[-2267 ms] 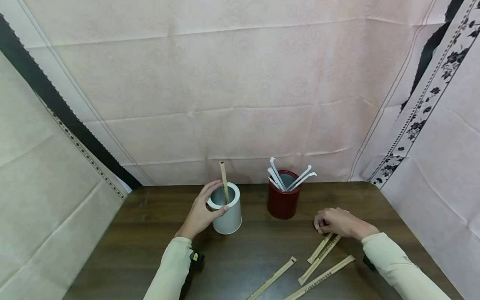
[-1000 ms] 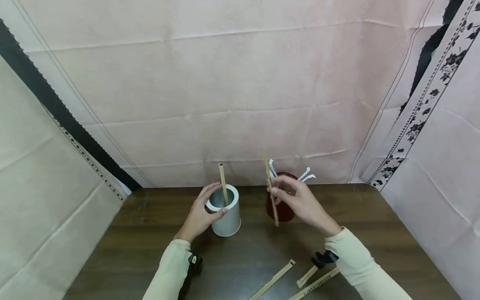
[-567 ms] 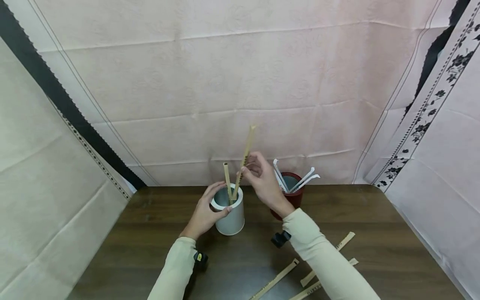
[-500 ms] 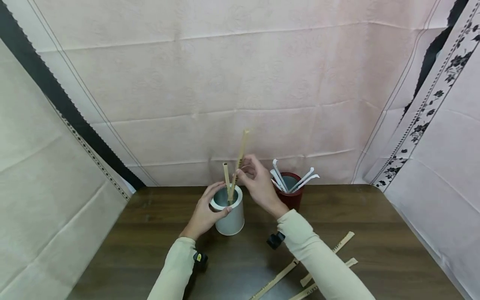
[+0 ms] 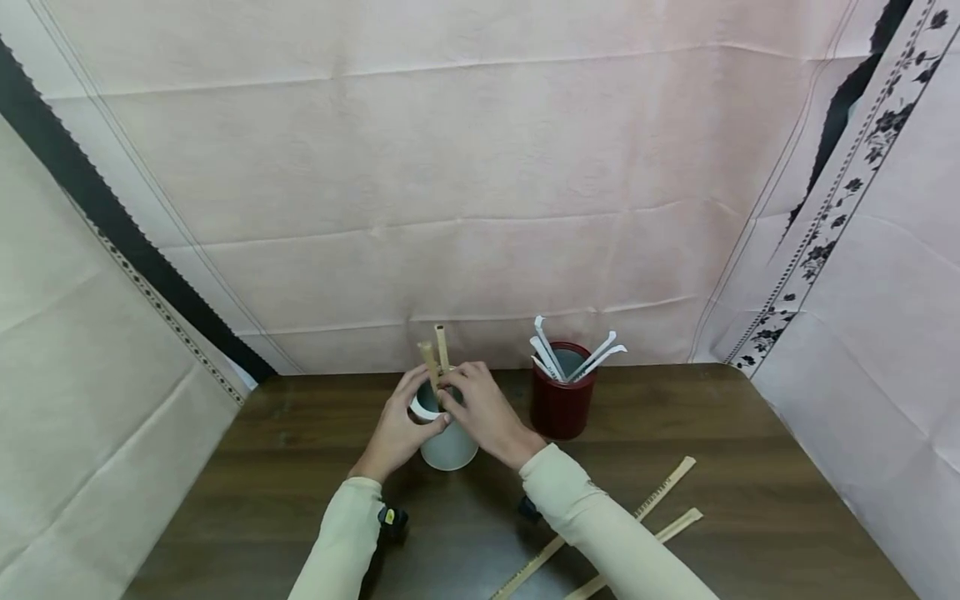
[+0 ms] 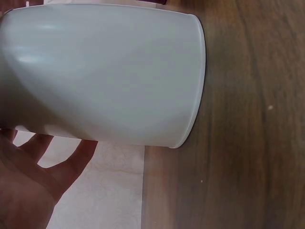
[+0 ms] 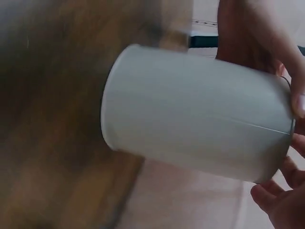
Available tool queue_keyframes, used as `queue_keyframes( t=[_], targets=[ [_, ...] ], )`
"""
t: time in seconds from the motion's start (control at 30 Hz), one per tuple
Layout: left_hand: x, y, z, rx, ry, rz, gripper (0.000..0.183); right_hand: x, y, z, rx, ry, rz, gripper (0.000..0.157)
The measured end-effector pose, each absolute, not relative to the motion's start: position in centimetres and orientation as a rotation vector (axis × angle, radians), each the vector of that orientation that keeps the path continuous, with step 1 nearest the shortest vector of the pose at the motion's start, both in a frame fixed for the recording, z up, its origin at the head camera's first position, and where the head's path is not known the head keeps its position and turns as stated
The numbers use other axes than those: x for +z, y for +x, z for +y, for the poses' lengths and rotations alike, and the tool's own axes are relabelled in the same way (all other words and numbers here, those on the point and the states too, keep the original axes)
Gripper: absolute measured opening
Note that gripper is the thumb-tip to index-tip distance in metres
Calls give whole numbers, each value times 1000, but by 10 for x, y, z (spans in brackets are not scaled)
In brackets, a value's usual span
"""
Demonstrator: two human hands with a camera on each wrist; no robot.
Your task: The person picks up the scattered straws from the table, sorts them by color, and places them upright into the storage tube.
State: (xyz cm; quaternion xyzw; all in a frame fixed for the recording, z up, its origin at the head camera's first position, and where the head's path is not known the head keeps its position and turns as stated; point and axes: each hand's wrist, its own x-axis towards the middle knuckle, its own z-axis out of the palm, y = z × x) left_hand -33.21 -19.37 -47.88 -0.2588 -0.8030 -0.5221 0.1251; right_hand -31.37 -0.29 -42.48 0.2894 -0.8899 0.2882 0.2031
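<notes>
Below the frame's centre, the right hand (image 5: 487,414) pinches a brown stick (image 5: 428,362) at the mouth of the grey cup (image 5: 450,452); the left hand (image 5: 397,429) curls round its rim. Insertion seems underway; next calls for loosening the right fingers.

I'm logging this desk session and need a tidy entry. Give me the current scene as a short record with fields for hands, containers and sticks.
Left hand: grips the gray container near its rim
Right hand: pinches one tan stick at that container's mouth
Gray container: upright on the wooden table, with a second tan stick in it
Red container: upright, apart from the gray one; white sticks jut above its rim
Loose tan sticks: on the table, partly hidden by the right sleeve; count unclear
</notes>
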Motion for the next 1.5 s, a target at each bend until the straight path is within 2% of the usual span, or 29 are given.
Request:
queue_keyframes(
  t=[0.13, 0.23, 0.37, 0.5, 0.7, 0.87, 1.0, 1.27, 1.37, 1.5],
  targets=[
    [-479, -330, -196, -1540, -745, -2344, 73, -420, -311, -6, 578, 942, -2496, 28],
    [-479, -331, -194, -1540, -753, -2354, 71, -413, -305, 3, 611, 957, -2533, 32],
    [-478, -332, -187, -1545, -762, -2328, 71, -400, -292, 36, 918, 941, -2567, 28],
    [-475, -332, -190, -1526, -765, -2322, 72, -394, -275, 83, 1275, 1056, -2623, 20],
    [-474, -328, -197, -1470, -755, -2347, 71, -419, -248, 126, 1497, 1375, -2821, 19],
    [-475, -326, -194, -1474, -735, -2342, 71, -456, -231, 134, 1192, 1575, -2922, 19],
    [-478, -322, -189, -1486, -728, -2344, 70, -478, -217, 133, 688, 1633, -2890, 19],
    [-479, -320, -190, -1493, -708, -2350, 70, -498, -203, 124, 16, 1674, -2474, 6],
    [-478, -320, -190, -1498, -707, -2344, 71, -492, -203, 126, 125, 1640, -2498, 9],
    [-477, -323, -190, -1484, -731, -2345, 71, -469, -208, 131, 605, 1531, -2568, 14]
  ],
)
